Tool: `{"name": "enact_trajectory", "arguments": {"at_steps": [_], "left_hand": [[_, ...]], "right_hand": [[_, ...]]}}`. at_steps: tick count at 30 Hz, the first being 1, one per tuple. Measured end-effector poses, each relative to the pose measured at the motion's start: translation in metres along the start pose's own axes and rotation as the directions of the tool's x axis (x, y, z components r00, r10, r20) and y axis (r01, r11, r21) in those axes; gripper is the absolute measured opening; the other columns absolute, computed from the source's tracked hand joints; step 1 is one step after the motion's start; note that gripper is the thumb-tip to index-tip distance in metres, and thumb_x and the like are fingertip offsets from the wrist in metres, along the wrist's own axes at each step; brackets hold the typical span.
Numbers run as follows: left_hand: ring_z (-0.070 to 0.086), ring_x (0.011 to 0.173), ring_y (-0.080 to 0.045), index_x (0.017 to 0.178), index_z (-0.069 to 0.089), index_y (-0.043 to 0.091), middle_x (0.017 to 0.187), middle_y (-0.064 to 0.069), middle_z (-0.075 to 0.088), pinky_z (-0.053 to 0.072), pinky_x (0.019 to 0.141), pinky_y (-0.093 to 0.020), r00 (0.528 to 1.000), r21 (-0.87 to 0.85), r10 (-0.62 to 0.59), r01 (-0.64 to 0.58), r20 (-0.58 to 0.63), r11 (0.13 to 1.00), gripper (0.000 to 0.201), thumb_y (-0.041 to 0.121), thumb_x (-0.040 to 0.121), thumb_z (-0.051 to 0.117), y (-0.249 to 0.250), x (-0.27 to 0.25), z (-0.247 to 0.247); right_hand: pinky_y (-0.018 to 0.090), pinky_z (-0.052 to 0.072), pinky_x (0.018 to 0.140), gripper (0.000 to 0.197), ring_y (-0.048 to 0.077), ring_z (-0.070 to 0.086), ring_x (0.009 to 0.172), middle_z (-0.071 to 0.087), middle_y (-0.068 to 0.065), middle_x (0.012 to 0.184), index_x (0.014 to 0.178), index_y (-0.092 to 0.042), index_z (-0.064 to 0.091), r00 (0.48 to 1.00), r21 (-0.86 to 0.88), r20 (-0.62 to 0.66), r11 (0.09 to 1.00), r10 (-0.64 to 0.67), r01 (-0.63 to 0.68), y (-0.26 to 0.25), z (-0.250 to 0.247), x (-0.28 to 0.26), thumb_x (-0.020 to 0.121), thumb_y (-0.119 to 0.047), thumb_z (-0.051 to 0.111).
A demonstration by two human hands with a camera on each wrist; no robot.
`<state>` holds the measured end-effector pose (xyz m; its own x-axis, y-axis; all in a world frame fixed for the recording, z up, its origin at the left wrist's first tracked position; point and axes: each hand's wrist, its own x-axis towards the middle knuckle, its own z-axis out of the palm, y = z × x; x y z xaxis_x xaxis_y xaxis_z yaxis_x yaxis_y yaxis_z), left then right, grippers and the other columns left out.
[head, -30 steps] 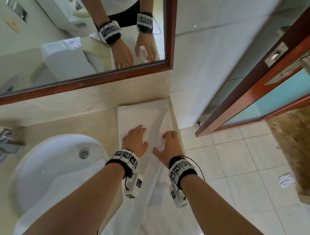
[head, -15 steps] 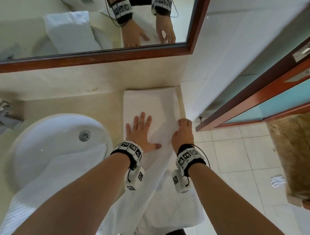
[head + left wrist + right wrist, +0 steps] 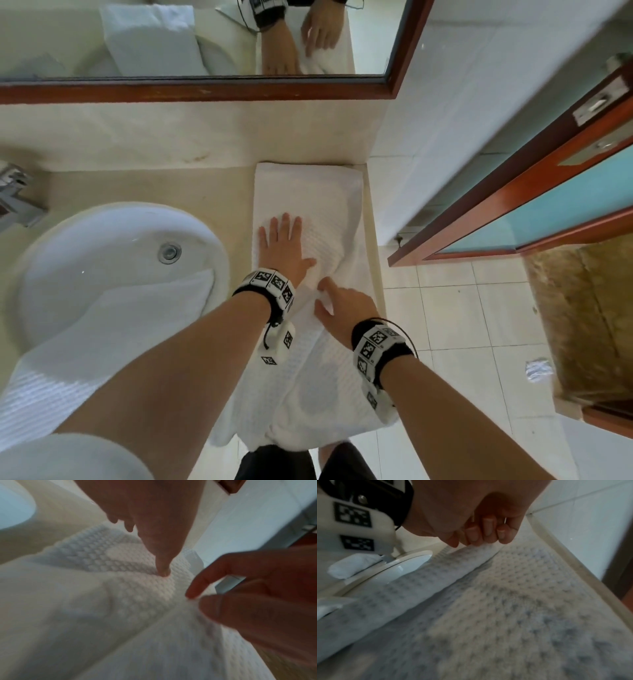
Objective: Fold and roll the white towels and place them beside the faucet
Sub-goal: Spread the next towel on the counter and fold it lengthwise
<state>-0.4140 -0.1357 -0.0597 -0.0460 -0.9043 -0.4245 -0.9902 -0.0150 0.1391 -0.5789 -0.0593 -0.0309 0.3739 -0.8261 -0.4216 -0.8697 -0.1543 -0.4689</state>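
Note:
A white waffle towel [image 3: 308, 192] lies lengthwise on the beige counter [image 3: 205, 185] to the right of the sink, its near end hanging over the front edge. My left hand [image 3: 282, 246] presses flat on its middle, fingers straight; its thumb [image 3: 163, 561] pushes into the weave. My right hand [image 3: 339, 303] is just behind the left. Its curled fingers [image 3: 484, 532] pinch a folded-over edge of the towel [image 3: 436, 566], lifting it slightly. The left wrist view shows the right hand [image 3: 257, 588] pinching the cloth. The faucet [image 3: 13, 198] is at the far left.
A second white towel [image 3: 102, 325] drapes over the sink [image 3: 102, 246] rim. A rolled white towel [image 3: 351, 566] lies beyond the basin. The mirror frame [image 3: 205, 85] runs along the back wall. The counter ends at the right, with tiled floor and a wooden door [image 3: 548, 205] beyond.
My left hand stayed flat on the towel. My right hand left the towel's right edge, came back toward me and leftward, and now pinches a fold of cloth.

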Motion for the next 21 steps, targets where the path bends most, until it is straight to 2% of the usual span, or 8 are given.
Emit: {"name": "enact_trajectory", "arguments": {"at_steps": [3,4,6,8,11,14,17,21], "left_hand": [[0.031,0.140,-0.026,0.149,0.032,0.022,0.155,-0.004,0.030,0.024,0.116,-0.043,0.972,0.032,0.074,-0.069,-0.222,0.997,0.064,0.029,0.092,0.060,-0.006,-0.045,0.009],[0.039,0.131,-0.023,0.143,0.041,0.025,0.147,0.000,0.040,0.030,0.110,-0.040,0.965,0.031,0.078,-0.072,-0.252,0.997,0.057,0.022,0.089,0.060,-0.011,-0.061,0.015],[0.045,0.122,-0.019,0.136,0.049,0.027,0.139,0.004,0.047,0.033,0.104,-0.036,0.980,-0.024,0.056,-0.061,-0.189,0.998,0.051,0.014,0.088,0.058,-0.022,-0.093,0.028],[0.041,0.132,-0.020,0.143,0.043,0.026,0.150,0.003,0.038,0.033,0.109,-0.037,0.994,-0.098,0.058,-0.067,-0.094,0.993,0.056,0.013,0.091,0.056,-0.030,-0.118,0.042],[0.022,0.147,-0.022,0.155,0.020,0.024,0.164,0.002,0.011,0.030,0.115,-0.041,0.999,-0.079,0.044,-0.044,-0.002,0.996,0.067,0.026,0.097,0.053,-0.030,-0.137,0.052],[0.015,0.150,-0.023,0.157,0.011,0.023,0.165,0.002,0.002,0.030,0.116,-0.044,0.997,-0.051,-0.013,0.017,0.079,0.999,0.072,0.045,0.099,0.047,-0.018,-0.139,0.045],[0.000,0.152,-0.020,0.158,-0.003,0.023,0.164,0.006,-0.014,0.023,0.119,-0.051,0.969,-0.058,-0.074,0.091,0.237,0.994,0.094,0.065,0.091,0.048,-0.012,-0.135,0.040],[-0.017,0.150,-0.017,0.153,-0.023,0.026,0.158,0.009,-0.033,0.014,0.117,-0.058,0.946,-0.079,-0.106,0.137,0.308,0.988,0.125,0.083,0.072,0.053,-0.013,-0.140,0.053]], "right_hand": [[0.031,0.046,0.067,0.038,0.018,0.057,0.069,0.058,-0.008,0.079,0.133,-0.030,0.037,0.992,-0.065,0.105,0.995,-0.069,0.076,-0.011,0.002,-0.008,0.099,-0.046,0.039],[0.032,0.049,0.071,0.041,0.021,0.060,0.074,0.062,-0.004,0.087,0.135,-0.030,0.037,0.985,-0.085,0.160,0.993,-0.072,0.087,-0.015,0.004,-0.009,0.098,-0.047,0.040],[0.037,0.053,0.080,0.044,0.025,0.065,0.086,0.067,0.003,0.103,0.134,-0.028,0.040,0.965,-0.124,0.257,0.988,-0.054,0.088,-0.024,0.010,-0.010,0.096,-0.050,0.043],[0.040,0.056,0.080,0.045,0.027,0.068,0.085,0.069,0.007,0.101,0.127,-0.021,0.044,0.953,-0.095,0.302,0.994,-0.025,0.056,-0.033,0.019,-0.015,0.094,-0.052,0.045],[0.041,0.058,0.072,0.048,0.026,0.067,0.068,0.069,0.008,0.091,0.114,-0.019,0.046,0.957,0.026,0.281,0.996,0.071,-0.081,-0.042,0.023,-0.029,0.093,-0.061,0.037],[0.041,0.057,0.077,0.049,0.029,0.067,0.079,0.067,0.007,0.097,0.112,-0.019,0.049,0.978,0.000,0.159,0.990,0.136,-0.138,-0.035,0.019,-0.045,0.092,-0.061,0.035],[0.036,0.054,0.080,0.045,0.029,0.064,0.090,0.065,0.007,0.103,0.111,-0.016,0.053,0.969,-0.076,0.094,0.972,0.230,-0.223,-0.009,0.011,-0.061,0.092,-0.055,0.042],[0.034,0.052,0.076,0.026,0.027,0.058,0.081,0.066,0.008,0.101,0.100,-0.015,0.054,0.912,-0.073,-0.029,0.909,0.410,-0.411,0.017,0.012,-0.082,0.094,-0.038,0.043]]}}
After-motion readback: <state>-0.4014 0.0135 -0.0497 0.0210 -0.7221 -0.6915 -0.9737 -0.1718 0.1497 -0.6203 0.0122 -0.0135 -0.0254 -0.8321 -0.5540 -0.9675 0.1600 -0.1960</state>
